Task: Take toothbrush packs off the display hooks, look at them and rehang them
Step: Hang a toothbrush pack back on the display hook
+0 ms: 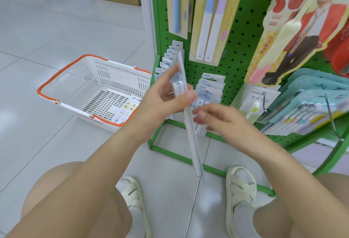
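**Toothbrush pack held edge-on in front of the green pegboard**

The left hand (166, 94) pinches a slim toothbrush pack (188, 116) near its upper end, thumb on the near side and fingers stretched up behind it. The pack is seen edge-on and tilts, its white bristle head just beside the thumb and its long handle running down past the fingers toward the floor. The right hand (217, 118) hovers just right of the pack's middle, fingers loosely curled and holding nothing; it is blurred, and whether a fingertip touches the pack cannot be told.

Behind the left fingers hangs a row of matching packs (170, 56) on a hook of the green pegboard (243, 35); another stack of packs (209, 88) hangs just beyond the right fingertips.

Left of the left hand, a white shopping basket (88, 79) with orange handles stands on the tiled floor. In it lie flat printed sheets (126, 111) on the bottom, at the corner nearest the left wrist.
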Demonstrator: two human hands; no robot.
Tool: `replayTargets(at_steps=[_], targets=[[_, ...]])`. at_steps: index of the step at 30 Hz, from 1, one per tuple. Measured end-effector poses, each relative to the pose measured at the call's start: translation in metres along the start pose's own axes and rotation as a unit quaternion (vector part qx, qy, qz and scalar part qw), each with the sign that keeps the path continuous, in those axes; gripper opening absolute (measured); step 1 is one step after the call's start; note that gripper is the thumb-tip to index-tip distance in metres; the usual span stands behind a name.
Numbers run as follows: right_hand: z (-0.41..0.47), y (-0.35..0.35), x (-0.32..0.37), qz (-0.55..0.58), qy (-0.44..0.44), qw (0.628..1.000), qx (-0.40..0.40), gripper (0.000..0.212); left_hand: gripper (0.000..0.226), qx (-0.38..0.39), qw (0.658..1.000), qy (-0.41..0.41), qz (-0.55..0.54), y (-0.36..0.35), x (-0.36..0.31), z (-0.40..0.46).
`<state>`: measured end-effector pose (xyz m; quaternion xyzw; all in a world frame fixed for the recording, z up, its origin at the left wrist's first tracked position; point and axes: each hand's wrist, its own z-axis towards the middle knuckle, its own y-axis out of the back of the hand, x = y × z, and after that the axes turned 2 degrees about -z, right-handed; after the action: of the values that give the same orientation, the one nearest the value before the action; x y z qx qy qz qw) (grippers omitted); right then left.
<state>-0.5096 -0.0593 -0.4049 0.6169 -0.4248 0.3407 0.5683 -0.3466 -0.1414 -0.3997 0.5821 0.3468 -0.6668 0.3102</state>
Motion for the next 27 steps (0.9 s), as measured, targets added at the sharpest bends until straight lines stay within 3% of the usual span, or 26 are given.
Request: replayTargets(at_steps=[2, 4, 9, 11, 14, 17, 19, 23, 27], targets=[[-0.004, 0.003, 0.009, 0.077, 0.033, 0.989, -0.124, 0.02, 0.078, -0.037, 0.996, -0.013, 0.078, -0.009, 0.005, -0.004], [-0.01, 0.008, 0.017, 0.112, 0.078, 0.976, -0.17, 0.023, 0.081, -0.058, 0.985, -0.03, 0.157, -0.021, 0.01, -0.011], [-0.024, 0.005, 0.023, -0.053, 0.169, 0.963, -0.202, 0.019, 0.095, -0.051, 0.953, -0.067, 0.292, -0.047, 0.02, -0.02], [-0.025, 0.006, 0.02, -0.121, 0.152, 0.951, -0.239, 0.025, 0.095, -0.026, 0.952, -0.072, 0.296, -0.051, 0.02, -0.018], [-0.026, 0.015, 0.017, -0.131, 0.123, 0.946, -0.271, 0.031, 0.074, -0.015, 0.94, -0.107, 0.322, -0.048, 0.014, -0.014], [-0.026, 0.022, 0.01, -0.16, 0.085, 0.951, -0.252, 0.016, 0.046, -0.056, 0.939, -0.121, 0.316, -0.042, 0.012, -0.003], [-0.025, 0.023, 0.002, -0.162, 0.053, 0.956, -0.239, 0.011, 0.042, -0.079, 0.938, -0.098, 0.322, -0.039, 0.012, 0.006], [-0.021, 0.012, -0.011, -0.058, 0.013, 0.966, -0.253, 0.017, 0.041, -0.103, 0.962, 0.01, 0.252, -0.039, 0.016, 0.024], [-0.018, -0.003, -0.02, 0.084, -0.029, 0.953, -0.289, 0.022, 0.044, -0.111, 0.972, 0.053, 0.199, -0.044, 0.021, 0.037]])
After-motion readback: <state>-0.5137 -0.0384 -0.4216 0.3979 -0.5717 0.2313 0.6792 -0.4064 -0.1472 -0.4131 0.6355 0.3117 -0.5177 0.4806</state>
